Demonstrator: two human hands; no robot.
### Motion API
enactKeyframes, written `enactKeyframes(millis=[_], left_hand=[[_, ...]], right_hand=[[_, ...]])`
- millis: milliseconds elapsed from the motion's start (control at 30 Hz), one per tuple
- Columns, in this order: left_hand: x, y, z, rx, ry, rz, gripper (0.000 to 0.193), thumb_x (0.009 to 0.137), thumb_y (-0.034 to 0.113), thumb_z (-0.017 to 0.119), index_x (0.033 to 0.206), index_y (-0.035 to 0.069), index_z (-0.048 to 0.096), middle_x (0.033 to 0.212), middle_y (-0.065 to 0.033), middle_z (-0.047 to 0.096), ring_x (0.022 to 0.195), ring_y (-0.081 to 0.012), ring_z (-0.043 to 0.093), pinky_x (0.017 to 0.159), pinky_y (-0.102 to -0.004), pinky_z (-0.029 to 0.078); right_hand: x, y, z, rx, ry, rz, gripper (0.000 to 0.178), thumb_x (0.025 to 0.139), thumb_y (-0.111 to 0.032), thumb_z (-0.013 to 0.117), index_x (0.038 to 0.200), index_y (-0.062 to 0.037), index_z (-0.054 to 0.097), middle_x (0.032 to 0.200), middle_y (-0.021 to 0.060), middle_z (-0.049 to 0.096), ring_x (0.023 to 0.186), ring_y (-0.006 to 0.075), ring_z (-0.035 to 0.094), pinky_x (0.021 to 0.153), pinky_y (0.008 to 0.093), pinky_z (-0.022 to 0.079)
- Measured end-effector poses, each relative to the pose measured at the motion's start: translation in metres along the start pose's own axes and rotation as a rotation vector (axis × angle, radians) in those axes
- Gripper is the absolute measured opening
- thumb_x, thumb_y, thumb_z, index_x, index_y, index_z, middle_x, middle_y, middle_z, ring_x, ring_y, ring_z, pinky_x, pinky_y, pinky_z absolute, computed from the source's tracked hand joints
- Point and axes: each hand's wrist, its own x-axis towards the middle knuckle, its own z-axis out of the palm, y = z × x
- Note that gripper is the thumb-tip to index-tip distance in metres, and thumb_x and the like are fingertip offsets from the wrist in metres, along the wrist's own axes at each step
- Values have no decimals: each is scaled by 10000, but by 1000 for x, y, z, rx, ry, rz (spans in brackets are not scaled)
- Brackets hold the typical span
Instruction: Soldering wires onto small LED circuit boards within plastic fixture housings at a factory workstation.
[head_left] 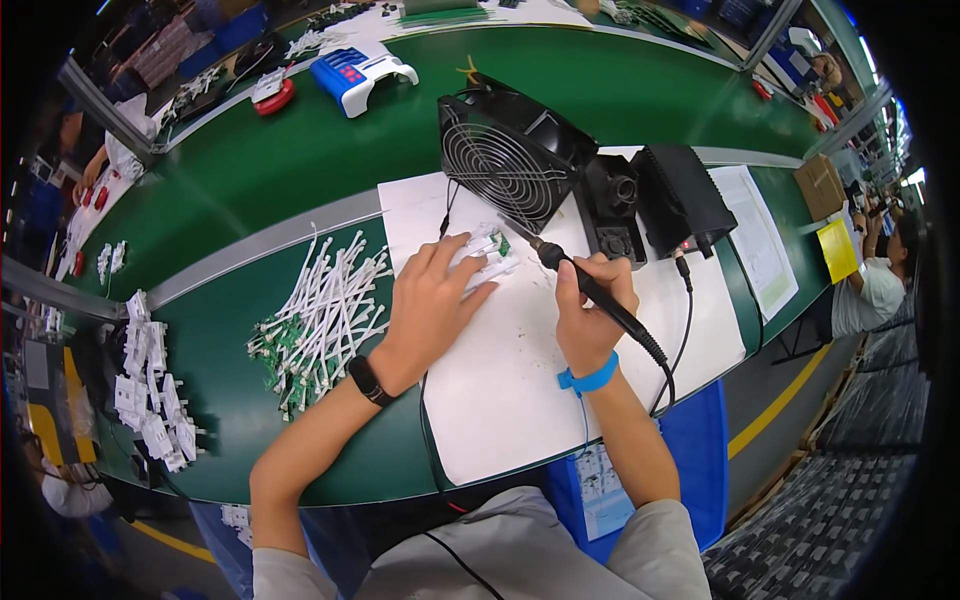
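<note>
In my right hand (600, 300) is a black soldering iron (630, 325), gripped like a pen, its thin metal tip pointing up and left toward the fan. My left hand (430, 300) has its fingers closed on a small white plastic part (487, 272) that lies on the white work sheet (500, 400). A bit of green circuit board (503, 243) shows at that part, close below the iron's tip; the fingers hide some of it. To the left of my left hand lies a pile of white cables with small green boards (325, 310).
A black fan with a wire guard (505, 165) stands behind the work. Right of it are a black iron stand (612, 205) and a black power unit (685, 200) with a cord. White plastic parts (155, 385) are heaped at left. A blue bin (695, 460) sits below the table edge.
</note>
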Motion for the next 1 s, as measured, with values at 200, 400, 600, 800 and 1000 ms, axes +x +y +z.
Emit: enactKeyframes(millis=[200,400,600,800,1000], left_hand=[[-9,0,-1,-5,51,42,322,790,187,828,1068,69,716,1265,-134,668,1069,-321,644,883,-405,543],[-11,-2,-2,-10,32,48,342,770,212,842,1059,66,733,1248,-110,663,1025,-301,620,852,-393,514],[-15,-5,1,-15,23,55,372,790,241,834,1083,45,716,1209,-113,620,1021,-276,557,844,-379,456],[-15,-5,4,-28,25,40,370,793,241,833,1083,43,718,1203,-114,621,1010,-275,550,834,-374,451],[-15,-4,4,-21,29,37,370,799,249,827,1083,38,715,1204,-121,625,1014,-275,549,831,-374,450]], right_hand=[[-4,4,3,-2,-41,18,216,886,-5,726,885,-12,510,633,69,538,542,112,490,522,244,379],[-8,6,1,10,-12,-53,221,901,-4,679,858,-26,464,611,64,469,540,111,410,518,258,346],[-9,6,5,19,-54,-48,214,900,-10,672,852,-28,464,608,69,478,532,109,404,511,262,334],[-8,9,6,-52,-94,-27,228,896,-23,691,849,-21,468,597,78,482,514,112,406,502,259,335],[-9,9,5,-70,-98,-104,227,887,-19,702,855,-17,478,589,78,489,496,121,418,487,257,341]])
